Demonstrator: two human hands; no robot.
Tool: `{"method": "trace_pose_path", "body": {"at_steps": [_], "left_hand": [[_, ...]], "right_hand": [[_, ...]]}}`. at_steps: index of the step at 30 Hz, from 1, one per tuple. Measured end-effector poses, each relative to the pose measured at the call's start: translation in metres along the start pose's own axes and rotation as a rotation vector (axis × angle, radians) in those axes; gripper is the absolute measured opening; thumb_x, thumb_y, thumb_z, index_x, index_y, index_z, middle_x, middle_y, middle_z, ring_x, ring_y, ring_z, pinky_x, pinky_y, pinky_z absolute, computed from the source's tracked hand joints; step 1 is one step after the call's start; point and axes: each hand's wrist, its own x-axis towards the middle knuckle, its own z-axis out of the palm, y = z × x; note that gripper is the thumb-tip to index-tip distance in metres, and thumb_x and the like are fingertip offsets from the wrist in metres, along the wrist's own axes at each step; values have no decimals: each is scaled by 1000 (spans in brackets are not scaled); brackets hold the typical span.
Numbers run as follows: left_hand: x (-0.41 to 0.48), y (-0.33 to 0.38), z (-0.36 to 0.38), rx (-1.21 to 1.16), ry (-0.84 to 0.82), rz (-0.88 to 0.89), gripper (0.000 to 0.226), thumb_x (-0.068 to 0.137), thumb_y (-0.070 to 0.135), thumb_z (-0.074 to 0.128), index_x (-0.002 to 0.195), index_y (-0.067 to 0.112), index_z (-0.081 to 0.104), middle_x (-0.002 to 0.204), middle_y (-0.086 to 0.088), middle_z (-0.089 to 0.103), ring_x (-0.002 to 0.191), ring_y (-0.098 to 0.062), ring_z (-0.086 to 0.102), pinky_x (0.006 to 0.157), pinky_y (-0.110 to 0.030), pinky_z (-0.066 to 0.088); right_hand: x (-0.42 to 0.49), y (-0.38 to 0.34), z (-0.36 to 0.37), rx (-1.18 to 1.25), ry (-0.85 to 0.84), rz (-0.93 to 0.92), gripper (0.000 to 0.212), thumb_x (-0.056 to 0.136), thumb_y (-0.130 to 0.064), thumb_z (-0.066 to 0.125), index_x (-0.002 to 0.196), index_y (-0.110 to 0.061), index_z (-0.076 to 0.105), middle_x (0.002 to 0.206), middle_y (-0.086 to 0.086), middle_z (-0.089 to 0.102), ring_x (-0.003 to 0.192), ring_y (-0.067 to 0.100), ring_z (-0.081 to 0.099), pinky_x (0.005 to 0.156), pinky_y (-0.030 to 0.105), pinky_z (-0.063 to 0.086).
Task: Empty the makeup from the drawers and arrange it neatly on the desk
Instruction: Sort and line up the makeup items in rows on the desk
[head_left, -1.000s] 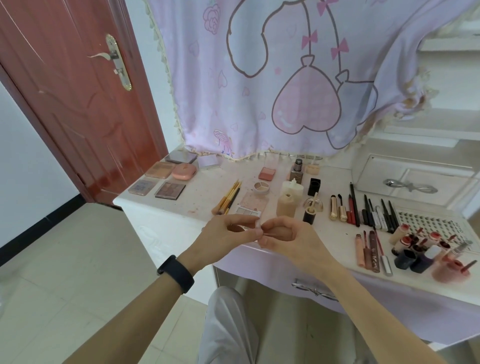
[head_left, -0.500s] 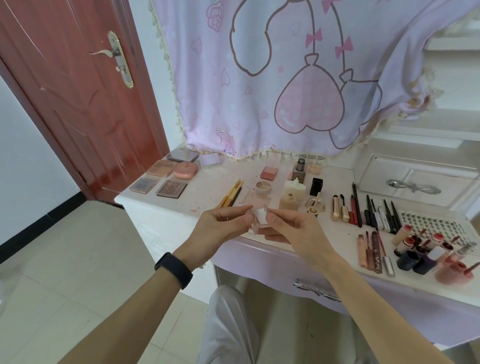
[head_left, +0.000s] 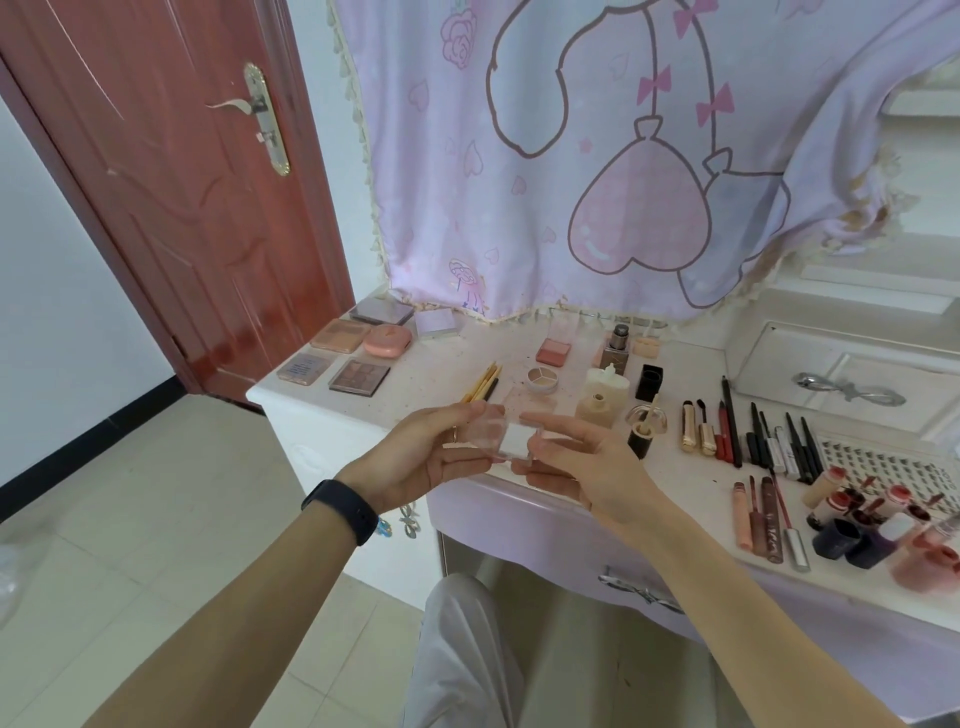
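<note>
Both hands hold a small clear plastic case (head_left: 501, 436) with a white pad inside, raised just above the desk's front edge. My left hand (head_left: 426, 457) pinches its left side and my right hand (head_left: 576, 465) pinches its right side. On the white desk (head_left: 431, 371) lie eyeshadow palettes (head_left: 358, 375) at the far left, yellow brushes (head_left: 480, 383), foundation bottles (head_left: 602, 392) in the middle, and rows of pencils and lipsticks (head_left: 758, 436) on the right. The purple front drawer (head_left: 639, 590) below the desk top appears closed.
A pink cartoon cloth (head_left: 597, 156) hangs over the mirror behind the desk. A small white drawer unit (head_left: 852, 384) with a silver handle stands at the back right. A red door (head_left: 171, 197) is at the left. Tiled floor lies left of the desk.
The clear case, hardly visible between my fingertips a second ago, now shows its white pad; both hands have lifted slightly and spread apart along it.
</note>
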Motion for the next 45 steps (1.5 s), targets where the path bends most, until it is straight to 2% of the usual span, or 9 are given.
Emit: {"method": "trace_pose_path", "body": {"at_steps": [6, 10, 13, 18, 24, 29, 36, 40, 45], "left_hand": [[11, 13, -7, 84, 55, 1, 45, 95, 41, 64, 125, 8, 65, 113, -10, 74, 103, -26, 71, 87, -30, 58], [14, 1, -9, 90, 111, 78, 31, 88, 11, 74, 117, 2, 68, 112, -18, 73, 99, -24, 72, 85, -26, 59], [20, -6, -12, 111, 242, 114, 22, 87, 7, 74, 108, 0, 72, 101, -21, 74, 86, -24, 74, 79, -26, 61], [37, 4, -23, 120, 285, 139, 19, 89, 6, 72, 106, 0, 74, 105, -23, 73, 88, -24, 72, 79, -26, 61], [60, 31, -40, 369, 219, 141, 14, 89, 4, 72, 102, 1, 76, 94, -17, 74, 78, -19, 68, 79, -28, 61], [85, 52, -51, 494, 168, 143, 14, 88, 5, 74, 101, 4, 77, 90, -10, 76, 75, -13, 69, 78, -26, 60], [130, 67, -61, 470, 249, 190, 25, 94, 20, 69, 117, 12, 70, 107, -7, 75, 87, -20, 73, 84, -33, 60], [168, 45, -81, 1197, 438, 337, 39, 104, 29, 47, 142, 22, 54, 142, 1, 58, 129, -18, 54, 108, -31, 41], [196, 10, -90, 1610, 266, 245, 53, 108, 36, 22, 159, 25, 19, 167, 2, 13, 153, -17, 9, 124, -42, 9]], "right_hand": [[3, 10, 12, 136, 187, 44, 22, 91, 0, 68, 112, -4, 72, 93, 17, 77, 87, 24, 75, 77, 28, 62], [12, 15, 25, 261, 279, 32, 22, 91, 1, 68, 113, -4, 71, 92, 16, 77, 91, 25, 75, 82, 30, 62], [19, 18, 33, 251, 303, 19, 25, 92, 0, 68, 116, -4, 68, 89, 12, 78, 88, 20, 76, 79, 26, 62], [35, 14, 39, 34, 273, 7, 25, 90, -9, 74, 114, -9, 69, 91, 7, 78, 84, 18, 76, 76, 25, 61], [78, -24, 25, -615, 212, -57, 29, 93, -38, 68, 120, -39, 59, 107, -15, 71, 92, 7, 70, 77, 28, 59], [121, -43, 23, -741, 109, -92, 5, 89, -20, 75, 93, -21, 74, 77, 1, 77, 78, 21, 74, 82, 39, 61], [179, -68, 9, -739, 105, -64, 7, 86, -9, 78, 92, -8, 76, 75, 8, 75, 62, 10, 70, 57, 18, 55], [228, -73, -11, -912, 218, -62, 6, 87, -11, 75, 87, -16, 74, 76, 3, 76, 67, 12, 73, 71, 27, 61], [269, -63, -26, -1069, 316, -42, 25, 88, -8, 69, 72, -27, 68, 80, -3, 75, 84, 17, 73, 86, 34, 60]]}}
